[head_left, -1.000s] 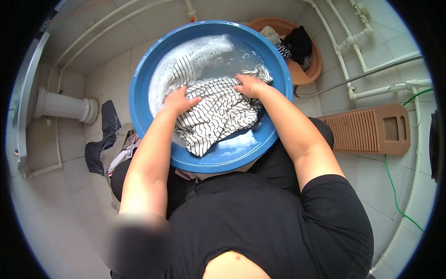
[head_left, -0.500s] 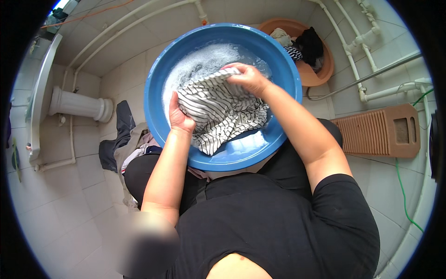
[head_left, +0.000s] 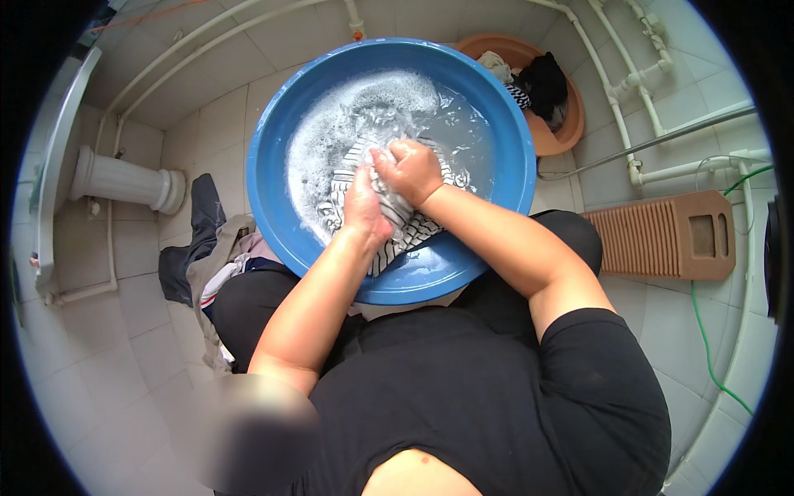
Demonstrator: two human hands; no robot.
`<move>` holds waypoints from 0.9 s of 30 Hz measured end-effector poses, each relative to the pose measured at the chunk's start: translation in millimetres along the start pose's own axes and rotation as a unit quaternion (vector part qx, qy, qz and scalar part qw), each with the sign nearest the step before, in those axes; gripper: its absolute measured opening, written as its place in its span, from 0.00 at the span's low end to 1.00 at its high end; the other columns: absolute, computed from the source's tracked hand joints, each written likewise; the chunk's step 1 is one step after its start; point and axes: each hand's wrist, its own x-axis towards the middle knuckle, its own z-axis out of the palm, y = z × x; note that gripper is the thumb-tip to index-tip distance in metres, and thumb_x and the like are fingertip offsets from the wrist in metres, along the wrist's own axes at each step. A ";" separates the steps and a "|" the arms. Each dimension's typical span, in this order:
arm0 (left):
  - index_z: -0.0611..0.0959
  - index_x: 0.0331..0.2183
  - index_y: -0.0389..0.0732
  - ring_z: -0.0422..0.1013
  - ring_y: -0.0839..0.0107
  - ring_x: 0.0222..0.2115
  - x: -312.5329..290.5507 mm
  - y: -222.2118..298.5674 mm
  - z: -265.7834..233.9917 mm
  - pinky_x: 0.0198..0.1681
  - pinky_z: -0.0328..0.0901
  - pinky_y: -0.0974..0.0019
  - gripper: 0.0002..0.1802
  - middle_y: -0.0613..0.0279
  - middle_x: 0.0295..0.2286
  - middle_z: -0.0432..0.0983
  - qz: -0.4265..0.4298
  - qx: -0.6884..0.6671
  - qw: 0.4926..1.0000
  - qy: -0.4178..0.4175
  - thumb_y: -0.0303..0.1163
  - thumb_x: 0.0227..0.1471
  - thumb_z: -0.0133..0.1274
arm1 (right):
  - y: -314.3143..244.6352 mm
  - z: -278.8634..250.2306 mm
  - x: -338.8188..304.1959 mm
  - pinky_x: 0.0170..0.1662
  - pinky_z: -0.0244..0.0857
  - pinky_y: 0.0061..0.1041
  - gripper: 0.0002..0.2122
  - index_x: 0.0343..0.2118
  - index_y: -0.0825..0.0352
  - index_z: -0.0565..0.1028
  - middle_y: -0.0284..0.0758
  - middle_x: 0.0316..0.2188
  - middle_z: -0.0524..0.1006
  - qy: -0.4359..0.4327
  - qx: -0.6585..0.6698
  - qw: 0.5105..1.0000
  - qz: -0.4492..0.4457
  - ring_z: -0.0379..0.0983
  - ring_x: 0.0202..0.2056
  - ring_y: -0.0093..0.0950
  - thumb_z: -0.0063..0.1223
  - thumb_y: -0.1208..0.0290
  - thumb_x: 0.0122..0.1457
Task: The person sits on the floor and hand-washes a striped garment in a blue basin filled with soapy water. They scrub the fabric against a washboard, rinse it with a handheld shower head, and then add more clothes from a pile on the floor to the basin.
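A large blue basin (head_left: 262, 194) of sudsy water stands in front of me, partly between my legs. In it lies a wet white garment with thin black stripes (head_left: 411, 231); its exact cut cannot be made out. My right hand (head_left: 411, 172) is closed in a fist on a bunched part of the cloth. Close against it, my left hand (head_left: 366, 207) grips the cloth from the other side, its fingers partly hidden. White foam (head_left: 318, 132) floats mostly to the left and behind the hands.
An orange-brown tub (head_left: 572, 124) with dark and pale clothes stands beyond the basin, right. A brown washboard (head_left: 637, 240) lies at right. Clothes (head_left: 207, 211) are heaped by my left knee. A pedestal sink (head_left: 124, 179) is at left; white pipes (head_left: 616, 103) line the walls.
Both hands have come together over the middle of the basin. The striped garment, spread between them before, is now bunched and lowered into the suds.
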 end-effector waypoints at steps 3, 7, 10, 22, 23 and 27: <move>0.72 0.31 0.41 0.68 0.68 0.29 19.1 1.1 -37.8 0.36 0.64 0.63 0.16 0.61 0.28 0.71 0.068 -0.085 0.963 -0.245 0.44 0.56 0.37 | -36.7 -0.6 -15.8 0.24 0.64 0.32 0.12 0.13 0.62 0.70 0.38 0.15 0.71 -0.019 0.076 0.988 -0.131 0.70 0.19 0.37 0.53 0.61 0.43; 0.73 0.28 0.40 0.68 0.71 0.28 14.2 4.2 -21.5 0.34 0.64 0.64 0.14 0.62 0.24 0.71 0.048 0.027 0.998 0.017 0.41 0.55 0.39 | -32.0 1.7 -20.6 0.27 0.65 0.32 0.11 0.13 0.64 0.69 0.41 0.16 0.71 -0.034 0.071 0.991 -0.104 0.70 0.21 0.38 0.51 0.63 0.45; 0.75 0.32 0.40 0.70 0.70 0.31 7.7 -4.3 5.5 0.35 0.66 0.66 0.13 0.61 0.29 0.72 0.057 -0.017 0.996 0.061 0.39 0.53 0.41 | 3.2 -1.2 4.4 0.27 0.65 0.35 0.12 0.15 0.65 0.72 0.42 0.20 0.73 -0.049 0.060 0.991 0.109 0.70 0.23 0.41 0.47 0.62 0.47; 0.74 0.41 0.33 0.71 0.58 0.39 22.6 29.5 -13.5 0.47 0.64 0.55 0.25 0.50 0.38 0.74 -0.084 -0.076 0.959 -0.260 0.44 0.54 0.34 | 47.9 -17.1 31.8 0.40 0.61 0.39 0.27 0.25 0.67 0.72 0.49 0.30 0.73 -0.104 -0.015 0.965 0.241 0.68 0.37 0.47 0.30 0.45 0.59; 0.74 0.41 0.33 0.71 0.58 0.39 22.7 34.8 -11.0 0.47 0.64 0.55 0.26 0.49 0.39 0.73 -0.045 -0.084 0.979 -0.179 0.46 0.54 0.35 | 62.6 -19.1 37.7 0.42 0.61 0.37 0.30 0.28 0.69 0.73 0.48 0.31 0.74 -0.087 0.031 0.964 0.250 0.69 0.37 0.46 0.27 0.43 0.59; 0.71 0.43 0.32 0.68 0.57 0.43 41.1 41.9 -29.9 0.50 0.61 0.53 0.23 0.49 0.42 0.71 0.041 -0.116 0.991 -0.053 0.42 0.55 0.40 | 113.1 -20.9 35.3 0.53 0.55 0.26 0.26 0.48 0.68 0.68 0.42 0.50 0.67 -0.245 0.257 0.918 0.177 0.63 0.51 0.32 0.40 0.49 0.57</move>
